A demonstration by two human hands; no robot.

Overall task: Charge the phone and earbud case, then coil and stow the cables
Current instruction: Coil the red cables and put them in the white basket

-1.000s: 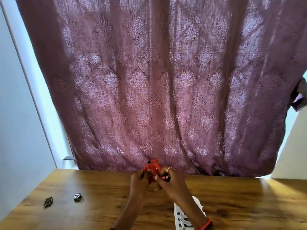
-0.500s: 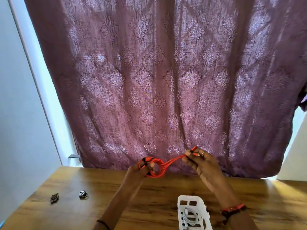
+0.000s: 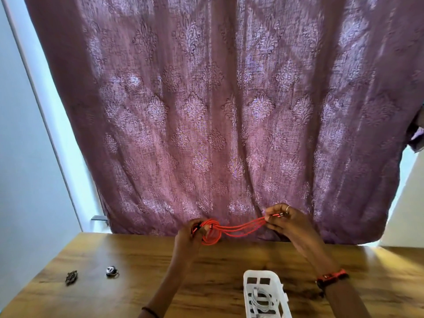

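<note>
Lower frame, from left to right. At the lower left, a flat dark object point(image 3: 71, 277) and a round dark object point(image 3: 112, 271) lie apart on the wooden table point(image 3: 137, 255); both are too small to be identified. At lower centre, the looped end of the red cable point(image 3: 238, 228) is gripped by the curled fingers of the left hand point(image 3: 190, 235), above the far edge of the table. At the bottom edge, a white cable point(image 3: 260, 299) is seen coiled inside the white basket point(image 3: 278, 283) and is judged to be stowed. To the right of centre, the plug ends of the red strands are pinched by the right hand point(image 3: 286, 221), so that the strands are drawn out between the hands. No phone or earbud case is shown; charging is presumed finished. The red cable is judged only partly coiled, and its stowing in the basket is left to be done.
</note>
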